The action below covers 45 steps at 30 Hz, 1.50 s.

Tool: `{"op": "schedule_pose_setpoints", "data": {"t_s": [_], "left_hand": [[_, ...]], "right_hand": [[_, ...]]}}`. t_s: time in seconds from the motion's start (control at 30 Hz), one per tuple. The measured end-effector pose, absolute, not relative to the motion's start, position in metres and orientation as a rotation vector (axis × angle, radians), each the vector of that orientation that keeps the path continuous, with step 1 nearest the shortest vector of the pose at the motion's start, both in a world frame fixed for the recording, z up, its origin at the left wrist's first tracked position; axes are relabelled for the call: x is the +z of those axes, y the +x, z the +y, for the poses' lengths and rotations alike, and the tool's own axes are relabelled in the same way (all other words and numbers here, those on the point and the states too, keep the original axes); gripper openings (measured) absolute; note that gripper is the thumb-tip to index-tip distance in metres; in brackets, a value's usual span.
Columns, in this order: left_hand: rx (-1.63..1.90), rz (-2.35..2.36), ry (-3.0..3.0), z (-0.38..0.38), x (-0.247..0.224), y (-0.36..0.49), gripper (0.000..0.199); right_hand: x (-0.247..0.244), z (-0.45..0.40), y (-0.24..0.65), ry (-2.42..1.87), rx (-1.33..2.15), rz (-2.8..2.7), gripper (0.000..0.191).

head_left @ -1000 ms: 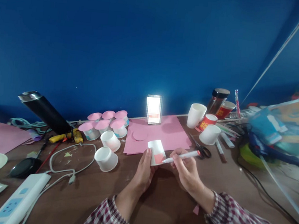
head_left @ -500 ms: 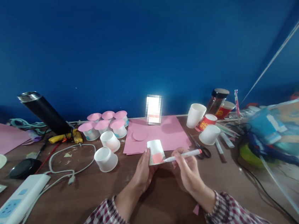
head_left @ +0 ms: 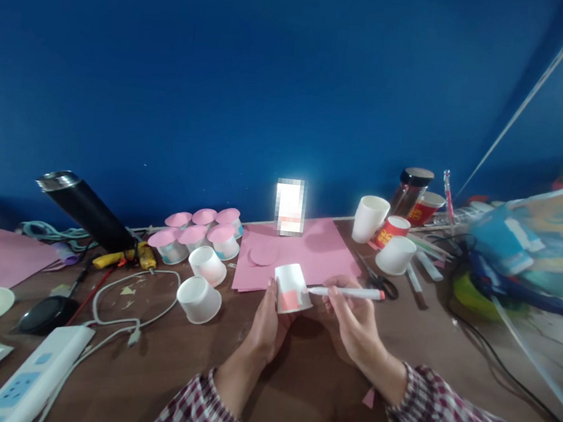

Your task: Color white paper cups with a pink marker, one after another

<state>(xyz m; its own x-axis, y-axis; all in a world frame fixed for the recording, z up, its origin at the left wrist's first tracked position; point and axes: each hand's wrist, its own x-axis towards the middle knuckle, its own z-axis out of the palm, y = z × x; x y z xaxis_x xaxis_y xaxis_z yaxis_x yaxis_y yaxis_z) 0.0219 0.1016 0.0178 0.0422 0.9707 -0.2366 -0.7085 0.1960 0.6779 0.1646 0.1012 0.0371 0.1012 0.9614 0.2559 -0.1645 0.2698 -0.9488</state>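
Note:
My left hand point(head_left: 269, 327) is closed around a white paper cup point(head_left: 290, 280), tilted above the front edge of the pink paper. Salmon-pink colour covers a patch on the lower part of the cup's side. In my right hand point(head_left: 351, 316) is a white marker point(head_left: 356, 293) with a red-orange end, pinched between thumb and fingers. Its tip points left and sits at the cup's right side; whether it touches is hard to tell. Two white paper cups point(head_left: 200, 300) stand left of my left hand, one behind the other. Behind them are several cups topped with pink discs point(head_left: 193, 235).
Pink paper sheets point(head_left: 318, 248) lie against the blue wall, near scissors point(head_left: 384, 285). White cups point(head_left: 395, 255), a red cup point(head_left: 392, 233), a jar point(head_left: 411, 191) and a glue gun point(head_left: 510, 282) are rightward. A black flask point(head_left: 85, 210), cables and a power strip point(head_left: 35, 376) occupy the left.
The marker has swung to nearly level, and its tip has moved slightly up along the cup's right side. The cup has turned a little in my left hand; the coloured patch looks shifted left.

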Motion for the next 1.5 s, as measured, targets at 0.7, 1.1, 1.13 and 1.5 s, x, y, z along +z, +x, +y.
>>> {"op": "schedule_pose_setpoints", "data": {"t_s": [0.7,1.1,1.13,1.5], "left_hand": [[1.304,0.746,0.479,0.101,0.018,0.020,0.049],[1.297,0.747,0.502,0.100,0.017,0.022,0.049],[1.300,0.749,0.500,0.100,0.017,0.022,0.049],[1.294,0.777,0.566,0.098,0.017,0.021,0.051]], "right_hand": [[0.040,0.096,0.167,-0.988,0.803,-1.354,0.022],[0.031,0.094,0.168,-1.010,0.960,-1.352,0.030],[0.032,0.094,0.168,-1.008,0.961,-1.361,0.030],[0.030,0.094,0.166,-0.980,0.925,-1.394,0.029]]}}
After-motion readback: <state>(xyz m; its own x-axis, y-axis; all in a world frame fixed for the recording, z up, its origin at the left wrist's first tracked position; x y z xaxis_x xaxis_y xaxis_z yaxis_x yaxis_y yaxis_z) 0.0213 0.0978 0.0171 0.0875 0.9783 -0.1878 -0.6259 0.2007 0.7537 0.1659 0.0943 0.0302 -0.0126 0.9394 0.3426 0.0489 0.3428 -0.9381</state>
